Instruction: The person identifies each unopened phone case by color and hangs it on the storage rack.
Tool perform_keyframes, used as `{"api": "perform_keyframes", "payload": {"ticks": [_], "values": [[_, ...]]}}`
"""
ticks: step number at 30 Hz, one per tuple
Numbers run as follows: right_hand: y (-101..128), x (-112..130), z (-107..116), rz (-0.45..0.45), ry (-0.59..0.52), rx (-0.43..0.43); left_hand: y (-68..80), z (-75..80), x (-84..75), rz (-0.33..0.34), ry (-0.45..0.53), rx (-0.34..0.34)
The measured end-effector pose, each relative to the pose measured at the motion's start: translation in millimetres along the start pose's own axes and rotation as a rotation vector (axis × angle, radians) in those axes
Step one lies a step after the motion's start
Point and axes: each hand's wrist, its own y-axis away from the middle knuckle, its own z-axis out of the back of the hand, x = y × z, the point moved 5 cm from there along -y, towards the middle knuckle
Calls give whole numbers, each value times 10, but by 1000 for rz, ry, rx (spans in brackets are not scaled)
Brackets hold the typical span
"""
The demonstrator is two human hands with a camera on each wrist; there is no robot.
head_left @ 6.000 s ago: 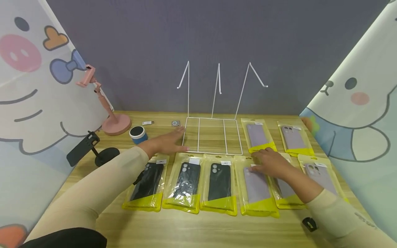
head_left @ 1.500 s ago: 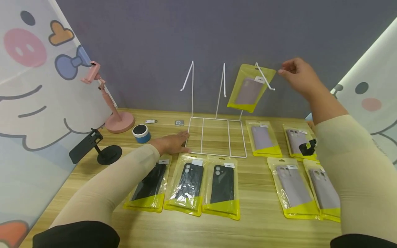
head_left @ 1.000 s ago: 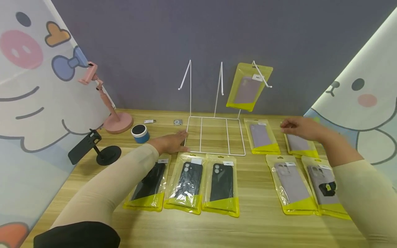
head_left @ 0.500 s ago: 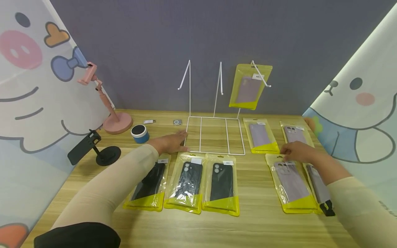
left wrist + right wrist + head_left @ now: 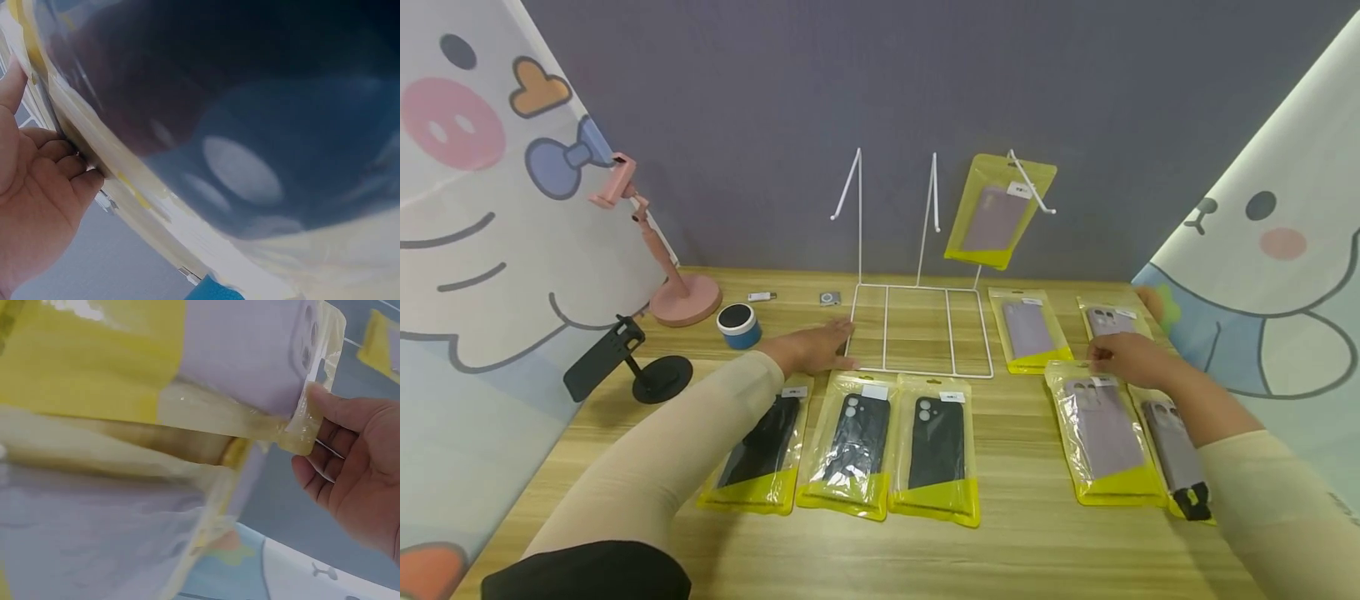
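Your head cam high, facing the wall over the table [image 5: 880, 558]; wrist cams pressed against packets, both shared with it.

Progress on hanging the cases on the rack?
Done: one lilac case pack hangs on the right hook of the white wire rack; the other two hooks are bare. In hand: the right hand pinches the top of another lilac pack, lifting it. The left hand rests flat on the rack base. Left: three more lilac packs and three black packs on the table.
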Motion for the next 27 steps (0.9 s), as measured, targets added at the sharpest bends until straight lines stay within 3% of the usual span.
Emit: {"api": "perform_keyframes", "payload": {"ticks": [14, 18, 27], "values": [[67, 468, 547, 55, -62, -201, 14, 29, -16, 20, 4, 13], [103, 664, 671, 78, -3, -246, 5, 33, -12, 25, -7, 16], [143, 1013, 925, 78, -36, -214, -32, 3, -1, 27, -27, 20]]}}
